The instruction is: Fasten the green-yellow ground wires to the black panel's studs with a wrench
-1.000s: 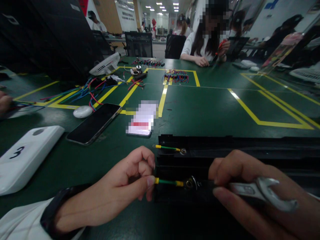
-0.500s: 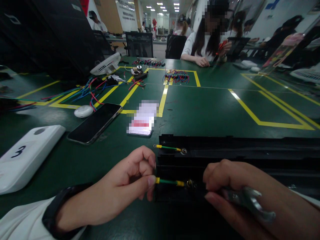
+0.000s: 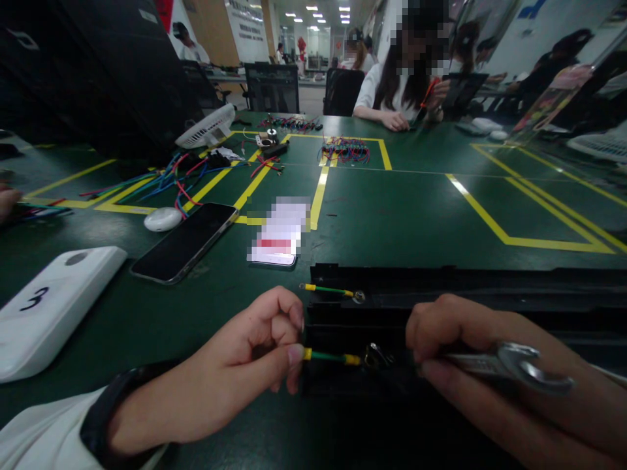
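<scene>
My left hand (image 3: 235, 375) pinches the end of a short green-and-yellow wire (image 3: 327, 356) between thumb and forefinger. The wire's ring terminal sits at a bolt (image 3: 372, 356) on a long black rail (image 3: 465, 294) lying across the green table. My right hand (image 3: 490, 385) is closed round a silver wrench (image 3: 509, 367), whose far end reaches the bolt. Its open jaw sticks out to the right over my hand. A second green-and-yellow wire (image 3: 329, 290) is fixed to the rail's far edge.
A black phone (image 3: 189, 240), a blurred card (image 3: 279, 234), a white mouse-shaped object (image 3: 162, 219) and a white box marked 3 (image 3: 46, 307) lie to the left. Coloured wire bundles (image 3: 345, 149) lie farther back. A person (image 3: 406, 72) sits across the table; another person's hand (image 3: 6, 199) shows at far left.
My right hand has swung the wrench: its jaw end dipped down half a second ago and is now back up and level. The left hand has kept its pinch on the wire.
</scene>
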`<action>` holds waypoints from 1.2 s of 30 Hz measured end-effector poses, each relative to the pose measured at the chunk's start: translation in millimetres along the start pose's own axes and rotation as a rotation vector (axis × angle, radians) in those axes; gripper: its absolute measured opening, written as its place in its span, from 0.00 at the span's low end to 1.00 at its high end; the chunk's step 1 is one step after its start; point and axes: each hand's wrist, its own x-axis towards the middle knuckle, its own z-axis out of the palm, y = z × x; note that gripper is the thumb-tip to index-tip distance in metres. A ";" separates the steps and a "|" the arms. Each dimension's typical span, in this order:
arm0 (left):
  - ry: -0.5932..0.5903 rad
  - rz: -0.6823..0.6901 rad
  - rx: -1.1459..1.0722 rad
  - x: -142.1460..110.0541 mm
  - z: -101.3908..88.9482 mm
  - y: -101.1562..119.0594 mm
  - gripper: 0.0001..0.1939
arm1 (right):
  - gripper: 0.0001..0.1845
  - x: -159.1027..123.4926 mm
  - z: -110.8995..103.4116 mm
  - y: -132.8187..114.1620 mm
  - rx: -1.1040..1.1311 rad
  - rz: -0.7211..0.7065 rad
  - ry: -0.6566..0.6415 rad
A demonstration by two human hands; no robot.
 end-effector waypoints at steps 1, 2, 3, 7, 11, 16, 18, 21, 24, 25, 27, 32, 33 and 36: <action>0.002 0.000 -0.003 0.0 -0.1 0.4 0.04 | 0.07 0.2 1.1 -1.2 0.007 0.006 0.032; 0.002 -0.002 -0.008 0.1 -0.1 0.9 0.04 | 0.06 1.1 2.4 -2.9 0.008 0.016 0.061; 0.002 -0.006 -0.013 0.1 -0.1 1.3 0.04 | 0.04 2.9 4.0 -5.0 0.004 0.020 0.089; 0.008 -0.016 -0.021 -0.5 0.5 1.6 0.05 | 0.06 15.8 10.5 -15.3 -0.038 0.015 0.141; 0.012 -0.005 -0.022 -1.1 0.8 0.3 0.06 | 0.08 19.9 15.2 -18.2 -0.083 0.007 0.136; 0.013 -0.014 -0.022 -1.0 1.0 2.3 0.05 | 0.03 4.6 16.2 -6.3 -0.099 -0.016 0.083; 0.015 -0.012 -0.025 -0.7 1.4 3.5 0.05 | 0.04 0.5 14.3 -2.5 -0.090 -0.031 0.046; 0.015 -0.011 -0.027 0.1 2.1 3.9 0.05 | 0.07 -0.5 9.7 -1.4 -0.072 0.014 -0.034; 0.019 -0.015 -0.024 0.0 2.4 2.1 0.06 | 0.09 1.1 4.5 -2.7 -0.044 0.051 -0.078; 0.022 -0.013 -0.022 -0.3 2.3 1.4 0.05 | 0.09 1.6 2.8 -3.0 -0.027 0.022 -0.062; 0.030 -0.012 -0.015 -0.8 1.9 0.1 0.05 | 0.10 2.6 -0.6 -3.3 0.005 0.011 -0.058; 0.034 -0.008 -0.005 0.3 1.0 0.3 0.05 | 0.08 4.4 -8.8 -3.8 0.091 0.029 -0.152; 0.034 -0.009 -0.005 0.6 1.1 0.6 0.05 | 0.09 4.6 -10.1 -4.3 0.088 0.039 -0.141; 0.027 -0.014 -0.006 0.8 1.4 0.8 0.06 | 0.09 4.1 -11.3 -6.0 0.057 0.083 -0.030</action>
